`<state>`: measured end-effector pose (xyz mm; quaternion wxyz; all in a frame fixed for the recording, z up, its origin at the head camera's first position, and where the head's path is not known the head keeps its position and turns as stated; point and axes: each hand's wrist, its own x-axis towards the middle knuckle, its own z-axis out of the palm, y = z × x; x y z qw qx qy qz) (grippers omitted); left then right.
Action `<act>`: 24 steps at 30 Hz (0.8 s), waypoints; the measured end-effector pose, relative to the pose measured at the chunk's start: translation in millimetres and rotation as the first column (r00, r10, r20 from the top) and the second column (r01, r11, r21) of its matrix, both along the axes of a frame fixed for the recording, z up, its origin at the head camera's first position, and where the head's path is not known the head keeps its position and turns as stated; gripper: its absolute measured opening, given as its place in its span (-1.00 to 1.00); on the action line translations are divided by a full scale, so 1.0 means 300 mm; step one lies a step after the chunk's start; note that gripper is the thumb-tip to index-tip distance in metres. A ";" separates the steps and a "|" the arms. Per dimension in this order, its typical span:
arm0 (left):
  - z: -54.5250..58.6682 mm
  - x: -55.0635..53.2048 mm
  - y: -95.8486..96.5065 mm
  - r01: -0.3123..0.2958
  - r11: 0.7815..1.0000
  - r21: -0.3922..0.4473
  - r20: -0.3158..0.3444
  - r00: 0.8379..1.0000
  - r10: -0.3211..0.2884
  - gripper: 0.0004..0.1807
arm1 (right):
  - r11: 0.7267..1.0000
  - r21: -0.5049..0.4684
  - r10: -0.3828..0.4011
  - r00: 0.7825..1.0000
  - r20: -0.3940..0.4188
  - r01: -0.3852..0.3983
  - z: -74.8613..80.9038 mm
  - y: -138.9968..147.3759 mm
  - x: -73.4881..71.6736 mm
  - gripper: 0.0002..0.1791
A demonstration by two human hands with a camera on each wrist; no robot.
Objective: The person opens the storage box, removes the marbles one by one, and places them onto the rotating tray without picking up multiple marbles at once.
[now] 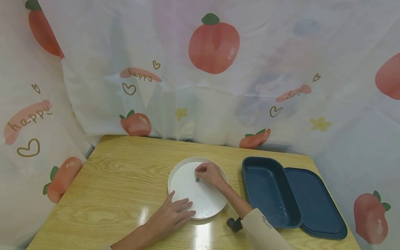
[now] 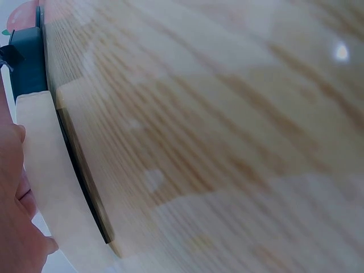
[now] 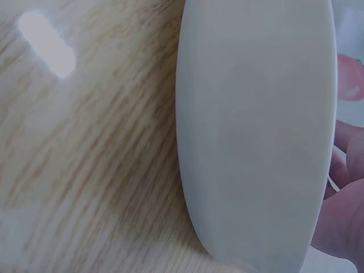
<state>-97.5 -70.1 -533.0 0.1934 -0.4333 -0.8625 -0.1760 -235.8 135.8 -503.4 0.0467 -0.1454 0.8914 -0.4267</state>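
Observation:
A round white plate (image 1: 206,205) with a raised rim lies on the wooden table. My left hand (image 1: 171,214) rests at its near left rim, fingers spread and straight, reaching over the edge. Over the plate's far half, my right hand (image 1: 210,173) has thumb and index finger brought together in a pinch. Right at those fingertips is a small round greenish thing (image 1: 197,180), too small to name. From the side, the plate's pale outer wall (image 3: 256,136) hides most of the right hand (image 3: 347,199). Part of the left hand (image 2: 20,199) shows beyond the wall.
A deep dark blue box (image 1: 268,191) stands open right of the plate. Its flat blue lid (image 1: 318,205) lies beside it at the table's right edge. A black device (image 1: 234,225) sits by the right wrist. Fruit-print curtains (image 1: 175,45) enclose the wooden table (image 1: 125,173).

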 end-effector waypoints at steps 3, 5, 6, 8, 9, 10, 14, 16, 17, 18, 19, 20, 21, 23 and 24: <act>0.002 0.000 0.000 0.001 1.000 0.003 0.007 1.000 -0.001 -0.75 | 1.000 0.007 0.011 1.000 -0.016 -0.010 -0.005 0.000 -0.001 -0.94; 0.002 -0.001 0.000 0.002 1.000 0.005 0.012 1.000 -0.002 -0.75 | 1.000 0.012 0.015 1.000 -0.022 -0.015 -0.007 0.000 -0.001 -0.94; 0.002 -0.001 -0.001 0.002 1.000 0.006 0.015 1.000 -0.002 -0.75 | 1.000 0.015 0.015 1.000 -0.024 -0.015 -0.008 0.000 -0.001 -0.94; 0.001 -0.001 -0.001 0.003 1.000 0.007 0.019 1.000 -0.003 -0.75 | 1.000 0.018 0.013 1.000 -0.027 -0.013 -0.008 -0.001 0.000 -0.94; 0.001 -0.001 -0.001 0.004 1.000 0.006 0.020 1.000 -0.004 -0.75 | 1.000 0.020 0.014 0.999 -0.030 -0.013 -0.009 -0.001 0.001 -0.94; 0.001 -0.002 -0.001 0.005 1.000 0.006 0.021 1.000 -0.005 -0.75 | 1.000 0.019 0.015 0.999 -0.032 -0.015 -0.009 -0.001 0.002 -0.94; -0.001 -0.002 -0.002 0.007 1.000 0.005 0.022 1.000 -0.007 -0.75 | 1.000 0.023 0.018 0.999 -0.037 -0.017 -0.009 -0.002 0.004 -0.94; -0.002 -0.003 -0.002 0.008 1.000 0.005 0.023 1.000 -0.008 -0.75 | 1.000 0.027 0.017 0.999 -0.034 -0.016 -0.009 -0.003 0.004 -0.94; -0.002 -0.003 -0.002 0.008 1.000 0.005 0.023 1.000 -0.008 -0.75 | 0.999 0.030 0.016 0.999 -0.033 -0.015 -0.009 -0.003 0.004 -0.94; -0.002 -0.003 -0.002 0.008 1.000 0.005 0.024 1.000 -0.008 -0.75 | 0.999 0.033 0.014 0.999 -0.030 -0.013 -0.009 -0.003 0.004 -0.94; -0.002 -0.002 -0.002 0.008 1.000 0.005 0.024 1.000 -0.008 -0.76 | 0.999 0.035 0.012 1.000 -0.027 -0.011 -0.009 -0.003 0.003 -0.94; -0.002 -0.002 -0.002 0.008 1.000 0.004 0.025 1.000 -0.008 -0.76 | 0.999 0.040 0.010 1.000 -0.026 -0.009 -0.010 -0.004 0.002 -0.94; -0.002 -0.002 -0.001 0.008 1.000 0.005 0.027 1.000 -0.008 -0.76 | 0.999 0.043 0.008 1.000 -0.022 -0.007 -0.010 -0.004 0.001 -0.94; -0.002 -0.001 -0.001 0.007 1.000 0.007 0.031 0.999 -0.008 -0.76 | 0.999 0.048 0.005 1.000 -0.017 -0.004 -0.012 -0.005 0.000 -0.94; -0.003 0.000 -0.001 0.007 1.000 0.008 0.034 0.999 -0.008 -0.76 | 0.999 0.050 0.003 1.000 -0.013 -0.002 -0.012 -0.006 -0.001 -0.94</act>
